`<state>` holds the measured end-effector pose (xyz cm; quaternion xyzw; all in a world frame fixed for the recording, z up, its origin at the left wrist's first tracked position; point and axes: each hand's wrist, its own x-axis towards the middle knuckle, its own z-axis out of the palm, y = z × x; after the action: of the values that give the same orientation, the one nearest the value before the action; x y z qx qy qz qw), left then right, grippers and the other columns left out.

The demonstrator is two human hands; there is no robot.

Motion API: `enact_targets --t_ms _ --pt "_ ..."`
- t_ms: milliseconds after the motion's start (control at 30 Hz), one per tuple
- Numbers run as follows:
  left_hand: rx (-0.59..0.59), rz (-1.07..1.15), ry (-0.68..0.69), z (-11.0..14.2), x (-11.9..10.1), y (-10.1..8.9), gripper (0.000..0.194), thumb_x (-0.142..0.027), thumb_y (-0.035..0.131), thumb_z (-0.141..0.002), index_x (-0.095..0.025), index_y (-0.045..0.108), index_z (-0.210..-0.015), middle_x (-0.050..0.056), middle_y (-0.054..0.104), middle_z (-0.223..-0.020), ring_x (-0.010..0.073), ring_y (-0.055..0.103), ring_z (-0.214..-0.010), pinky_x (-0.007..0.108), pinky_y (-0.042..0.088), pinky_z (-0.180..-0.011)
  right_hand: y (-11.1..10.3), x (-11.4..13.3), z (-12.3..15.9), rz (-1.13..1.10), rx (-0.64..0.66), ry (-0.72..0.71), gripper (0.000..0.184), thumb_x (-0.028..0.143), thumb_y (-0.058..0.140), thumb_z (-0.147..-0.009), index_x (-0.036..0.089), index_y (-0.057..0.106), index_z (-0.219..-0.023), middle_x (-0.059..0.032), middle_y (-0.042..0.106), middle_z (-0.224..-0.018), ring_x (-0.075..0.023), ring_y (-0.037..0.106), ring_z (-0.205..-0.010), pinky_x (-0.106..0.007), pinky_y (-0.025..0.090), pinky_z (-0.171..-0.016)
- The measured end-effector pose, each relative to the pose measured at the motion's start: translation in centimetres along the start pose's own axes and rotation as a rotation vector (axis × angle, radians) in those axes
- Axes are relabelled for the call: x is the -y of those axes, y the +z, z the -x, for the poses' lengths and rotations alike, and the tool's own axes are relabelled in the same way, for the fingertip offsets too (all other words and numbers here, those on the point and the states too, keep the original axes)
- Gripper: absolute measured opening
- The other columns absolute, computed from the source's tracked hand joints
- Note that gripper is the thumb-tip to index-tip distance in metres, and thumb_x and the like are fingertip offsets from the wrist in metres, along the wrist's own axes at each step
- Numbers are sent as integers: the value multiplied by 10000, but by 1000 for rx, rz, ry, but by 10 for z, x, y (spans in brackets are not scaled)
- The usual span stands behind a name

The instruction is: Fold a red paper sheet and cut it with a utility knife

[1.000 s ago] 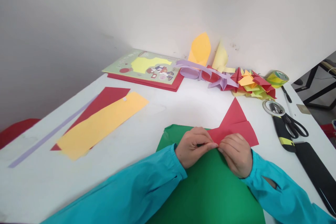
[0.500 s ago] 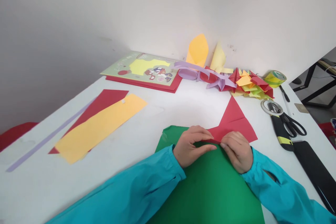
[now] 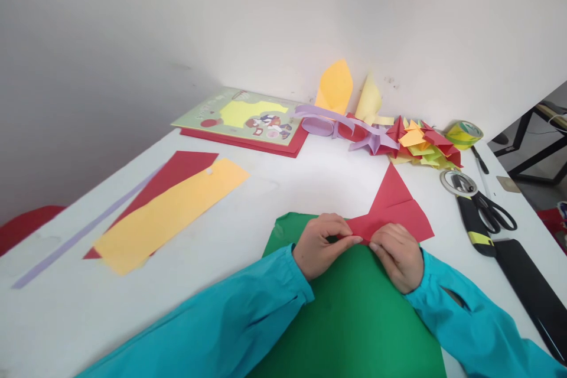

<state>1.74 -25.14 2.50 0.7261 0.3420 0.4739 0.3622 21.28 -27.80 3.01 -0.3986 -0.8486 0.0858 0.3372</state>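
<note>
A folded piece of red paper (image 3: 396, 209) lies over the far edge of a green sheet (image 3: 354, 313), with one pointed corner aimed at the wall. My left hand (image 3: 321, 246) pinches its near left edge between thumb and fingers. Close beside it, my right hand (image 3: 398, 257) grips the same near edge, fingers bent and thumb tip next to the left fingertips. The part of the fold under the fingers is hidden.
To the left lie an orange paper strip (image 3: 172, 212), red paper (image 3: 188, 165) and a thin purple strip (image 3: 84, 236). A pad (image 3: 212, 109), folded paper shapes (image 3: 425, 142) and tape (image 3: 465, 133) line the wall. Scissors (image 3: 496, 212) and a box cutter (image 3: 473, 230) are right.
My left thumb and fingers have closed together on the red paper's edge; before, they were apart. My right hand has shifted very slightly left.
</note>
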Motion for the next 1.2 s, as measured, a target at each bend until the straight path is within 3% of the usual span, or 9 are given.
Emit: enact_targets --t_ms 367,500,633,900,1200 --pt "-15 -61 -1 0 0 0 249 -334 671 -799 -167 640 -618 23 645 -621 127 588 -605 259 467 -604 2 1 -2 0 -3 -20 176 173 442 -915 168 576 -803 -30 595 -708 -139 499 -682 -291 372 -629" --pt "64 -68 146 1 0 0 53 -227 678 -797 -190 684 -760 21 693 -743 135 616 -707 295 459 -706 3 3 -1 51 -22 -83 156 157 464 -899 170 582 -798 -31 614 -718 -143 504 -696 -292 372 -635" --pt "95 -82 287 2 1 0 73 -162 654 -813 -188 669 -746 14 686 -724 128 606 -692 318 439 -729 4 6 -2 115 -57 -206 109 126 497 -874 156 595 -837 -41 643 -747 -147 521 -717 -296 377 -641" --pt "26 -51 289 1 4 -2 102 -186 726 -756 -180 661 -678 14 691 -686 132 626 -665 310 478 -700 1 6 -8 277 -122 -283 153 153 560 -866 156 576 -714 -20 633 -664 -134 536 -690 -290 367 -627" --pt "-53 -42 234 -5 7 -15 167 -272 759 -726 -179 657 -631 15 673 -621 148 640 -649 305 525 -645 -2 -2 -3 325 -142 -290 109 154 624 -833 143 583 -733 -18 641 -677 -134 540 -687 -295 342 -624"
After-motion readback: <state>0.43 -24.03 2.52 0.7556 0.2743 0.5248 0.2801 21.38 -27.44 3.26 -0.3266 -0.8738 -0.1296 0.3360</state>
